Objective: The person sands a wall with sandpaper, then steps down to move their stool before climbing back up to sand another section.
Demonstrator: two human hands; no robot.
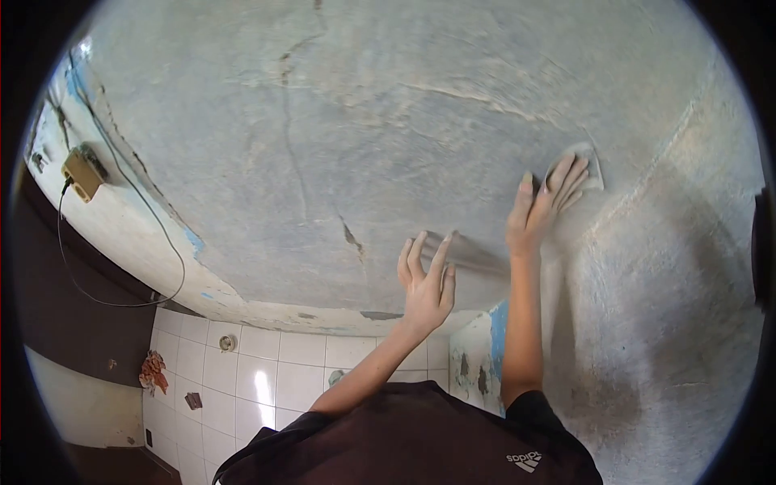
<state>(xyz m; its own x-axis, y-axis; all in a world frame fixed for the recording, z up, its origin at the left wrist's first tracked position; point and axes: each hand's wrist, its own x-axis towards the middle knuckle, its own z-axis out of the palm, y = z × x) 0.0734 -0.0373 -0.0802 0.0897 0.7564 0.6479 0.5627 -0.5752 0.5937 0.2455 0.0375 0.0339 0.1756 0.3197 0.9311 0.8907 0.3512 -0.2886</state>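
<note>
My right hand (537,206) is raised against the grey plastered wall (364,145), its fingers together over a pale, thin sheet of sandpaper (596,168). The sheet's edges show past the fingertips and beside the index finger, while its middle is hidden under the fingers. Lower and to the left, my left hand (427,283) holds nothing; its fingers are spread close to the wall, with a shadow beside them. Pale dust coats both hands.
At the left, a socket box (84,172) with a dangling cable (113,304) is fixed to the wall. White floor tiles (303,349) lie below, with a crumpled reddish cloth (153,373) and a small round object (227,343). A side wall (655,323) meets this wall at the right.
</note>
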